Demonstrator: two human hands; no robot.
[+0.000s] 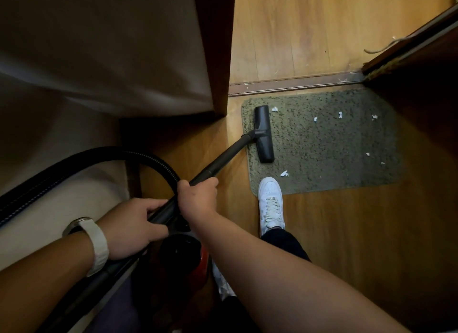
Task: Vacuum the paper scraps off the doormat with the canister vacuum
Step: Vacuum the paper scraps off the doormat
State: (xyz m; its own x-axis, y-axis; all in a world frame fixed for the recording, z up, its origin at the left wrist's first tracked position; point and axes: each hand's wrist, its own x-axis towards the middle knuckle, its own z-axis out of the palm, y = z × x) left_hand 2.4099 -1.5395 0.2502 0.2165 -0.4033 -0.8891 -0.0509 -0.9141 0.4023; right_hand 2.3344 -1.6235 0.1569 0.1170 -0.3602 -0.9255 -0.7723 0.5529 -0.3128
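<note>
Left hand [128,224] and right hand [197,200] grip the wand [224,158].

One wide-angle view looks from the person's head, facing forward and steeply down onto the brown wooden floor [347,233]; the left hand [131,226] and right hand [198,198], gripping the black plastic vacuum tube [223,159], sit close beneath the lens at lower left; the grey-green shaggy doormat [322,146] lies farther off, right of centre; straight edges bow near the margins.

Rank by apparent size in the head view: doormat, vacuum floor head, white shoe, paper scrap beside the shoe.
1. doormat
2. white shoe and floor head look alike; the shoe is nearer, so unranked.
3. paper scrap
</note>
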